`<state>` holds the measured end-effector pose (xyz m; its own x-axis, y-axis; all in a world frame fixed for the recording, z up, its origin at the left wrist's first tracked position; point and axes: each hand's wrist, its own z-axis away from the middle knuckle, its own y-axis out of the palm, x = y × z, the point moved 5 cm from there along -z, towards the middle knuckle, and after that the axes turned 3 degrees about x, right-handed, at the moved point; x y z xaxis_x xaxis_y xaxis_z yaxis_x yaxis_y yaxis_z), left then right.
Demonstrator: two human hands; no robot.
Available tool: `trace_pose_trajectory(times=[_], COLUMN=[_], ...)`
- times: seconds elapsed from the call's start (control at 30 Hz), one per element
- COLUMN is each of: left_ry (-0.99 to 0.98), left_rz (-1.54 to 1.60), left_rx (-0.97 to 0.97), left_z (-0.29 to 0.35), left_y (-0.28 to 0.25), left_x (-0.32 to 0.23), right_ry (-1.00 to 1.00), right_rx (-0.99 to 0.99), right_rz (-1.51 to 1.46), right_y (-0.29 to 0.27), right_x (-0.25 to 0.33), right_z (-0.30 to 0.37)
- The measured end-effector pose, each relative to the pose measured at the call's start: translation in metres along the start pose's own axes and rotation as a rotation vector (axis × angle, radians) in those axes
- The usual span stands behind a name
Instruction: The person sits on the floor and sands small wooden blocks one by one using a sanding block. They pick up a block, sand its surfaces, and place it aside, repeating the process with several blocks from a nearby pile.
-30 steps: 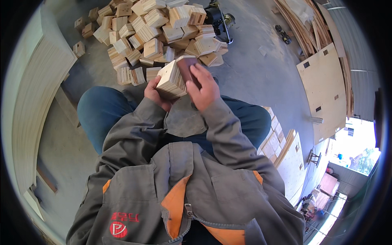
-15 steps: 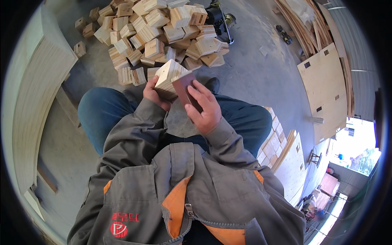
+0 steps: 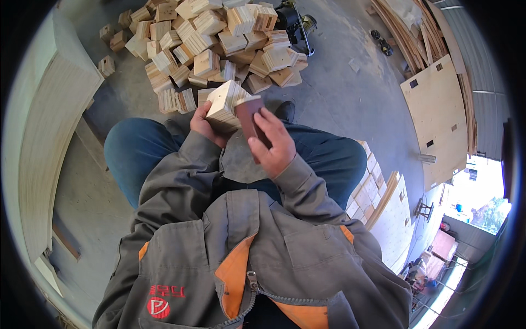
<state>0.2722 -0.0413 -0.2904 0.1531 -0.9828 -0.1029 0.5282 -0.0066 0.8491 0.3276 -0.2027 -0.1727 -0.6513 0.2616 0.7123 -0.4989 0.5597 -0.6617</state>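
Note:
My left hand (image 3: 205, 124) grips a pale layered plywood block (image 3: 223, 104) from its left side and underneath, with the block tilted above my knees. My right hand (image 3: 275, 143) is wrapped round a sanding block (image 3: 250, 125) with a reddish-brown face and a pale edge at its top. The sanding block stands steeply against or very close to the plywood block's right side; whether they touch I cannot tell. Beyond my hands, a loose pile of similar plywood blocks (image 3: 205, 64) lies on the floor.
Stacked plywood sheets (image 3: 44, 131) rise at the left. To my right stand neatly packed wooden blocks (image 3: 368, 189) and a leaning panel (image 3: 394, 216). Further right, large boards with square holes (image 3: 435, 109) lean by the wall. A black tool (image 3: 296, 27) sits behind the pile.
The sanding block has turned more upright and shifted slightly at the plywood block's right side. My left hand keeps its hold on the plywood block.

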Motion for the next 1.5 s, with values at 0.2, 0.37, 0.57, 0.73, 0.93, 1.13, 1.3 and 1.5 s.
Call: trace_pose_trajectory(times=[0.2, 0.37, 0.57, 0.73, 0.93, 1.13, 1.3, 1.5], left_ry=[-0.038, -0.146, 0.101, 0.138, -0.010, 0.092, 0.099, -0.061], left_rz=[-0.007, -0.029, -0.052, -0.049, -0.140, -0.115, -0.042, -0.155], left_rx=[-0.043, 0.015, -0.079, -0.111, -0.002, -0.038, -0.204, -0.081], left_z=[0.000, 0.005, -0.001, -0.005, 0.002, 0.003, 0.003, 0.001], left_y=[0.004, 0.012, -0.004, -0.014, 0.005, 0.001, -0.001, 0.003], left_x=[0.007, 0.018, 0.003, -0.003, 0.012, 0.005, 0.000, 0.015], right_ry=[0.016, 0.252, 0.141, 0.189, 0.296, 0.112, 0.049, 0.051], right_rx=[-0.077, -0.114, -0.045, -0.027, -0.133, -0.105, 0.000, -0.126], right_rz=[-0.018, 0.007, 0.020, -0.009, 0.046, 0.028, -0.019, -0.009], right_y=[-0.004, -0.002, 0.008, 0.008, 0.004, 0.009, 0.006, 0.006], right_x=[-0.023, -0.088, -0.023, -0.003, -0.065, -0.032, 0.019, -0.033], right_z=[-0.020, -0.053, -0.016, -0.002, -0.055, -0.033, -0.003, -0.050])
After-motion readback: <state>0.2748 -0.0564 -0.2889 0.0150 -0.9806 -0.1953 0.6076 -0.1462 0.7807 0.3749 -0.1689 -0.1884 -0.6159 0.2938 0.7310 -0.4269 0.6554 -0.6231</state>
